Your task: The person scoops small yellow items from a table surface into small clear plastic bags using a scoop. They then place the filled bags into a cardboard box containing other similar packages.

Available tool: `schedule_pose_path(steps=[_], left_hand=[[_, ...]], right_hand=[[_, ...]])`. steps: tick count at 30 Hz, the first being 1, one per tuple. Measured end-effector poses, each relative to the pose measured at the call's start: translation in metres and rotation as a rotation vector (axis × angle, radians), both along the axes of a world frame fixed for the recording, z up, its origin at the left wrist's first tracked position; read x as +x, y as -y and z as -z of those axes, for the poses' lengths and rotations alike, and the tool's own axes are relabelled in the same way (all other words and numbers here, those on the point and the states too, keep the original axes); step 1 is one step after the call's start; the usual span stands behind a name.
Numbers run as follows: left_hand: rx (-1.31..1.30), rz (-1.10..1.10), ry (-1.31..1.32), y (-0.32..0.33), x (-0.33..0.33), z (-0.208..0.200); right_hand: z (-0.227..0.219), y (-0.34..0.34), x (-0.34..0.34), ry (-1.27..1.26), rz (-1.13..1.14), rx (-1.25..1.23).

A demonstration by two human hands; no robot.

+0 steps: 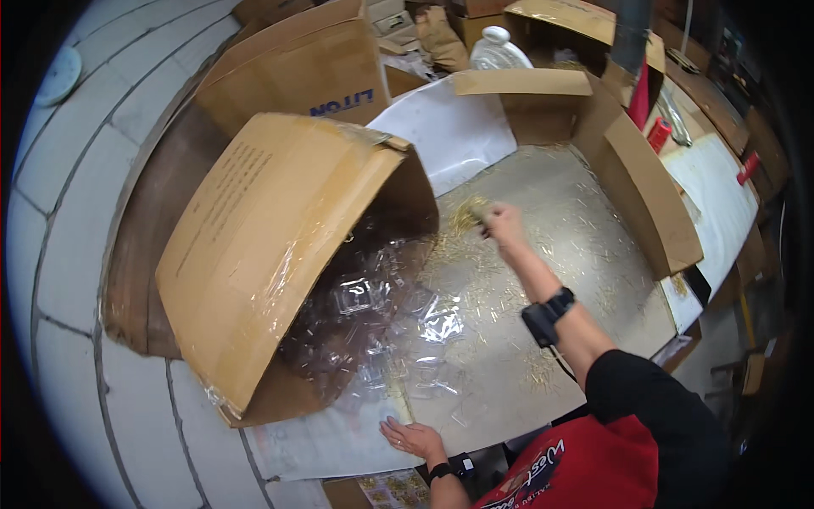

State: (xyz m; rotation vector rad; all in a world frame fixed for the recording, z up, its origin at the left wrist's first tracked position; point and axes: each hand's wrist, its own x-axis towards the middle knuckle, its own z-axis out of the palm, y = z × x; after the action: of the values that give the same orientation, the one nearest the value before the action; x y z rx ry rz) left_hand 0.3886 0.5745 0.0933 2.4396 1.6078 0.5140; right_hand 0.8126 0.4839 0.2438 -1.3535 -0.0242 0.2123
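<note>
We log a single view: head-worn fisheye, left of its pair, facing down at the desk [487, 416] from the near side. Close range on left hand [413, 439] and right hand [504, 226]; wide field reaches the printed box [297, 72] at far left.

Moderately bright, hard glare on clear plastic pieces [441, 325], dim inside tilted carton [246, 229], right hand [504, 226] slightly blurred, left white blocks [72, 254] bowed by fisheye, rim black

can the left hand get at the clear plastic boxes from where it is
Probably yes: the left hand is open at the near edge of the table, and nothing visible blocks the nearest clear plastic boxes.
</note>
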Motion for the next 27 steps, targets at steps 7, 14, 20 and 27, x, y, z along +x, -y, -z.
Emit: schedule_pose_path(steps=[7,14,20,27], left_hand=[[-0.022,-0.002,-0.001,0.003,0.000,0.001],[-0.029,0.004,-0.034,0.006,-0.004,0.002],[-0.037,-0.006,-0.012,0.005,0.000,-0.004],[-0.053,0.009,-0.037,0.006,-0.005,-0.004]], right_hand=[[-0.010,0.094,0.042,0.117,0.277,-0.048],[0.028,0.200,0.081,0.167,0.312,-0.374],[0.034,0.216,0.075,0.146,0.434,-0.339],[0.069,0.230,0.053,0.046,0.315,-0.475]])
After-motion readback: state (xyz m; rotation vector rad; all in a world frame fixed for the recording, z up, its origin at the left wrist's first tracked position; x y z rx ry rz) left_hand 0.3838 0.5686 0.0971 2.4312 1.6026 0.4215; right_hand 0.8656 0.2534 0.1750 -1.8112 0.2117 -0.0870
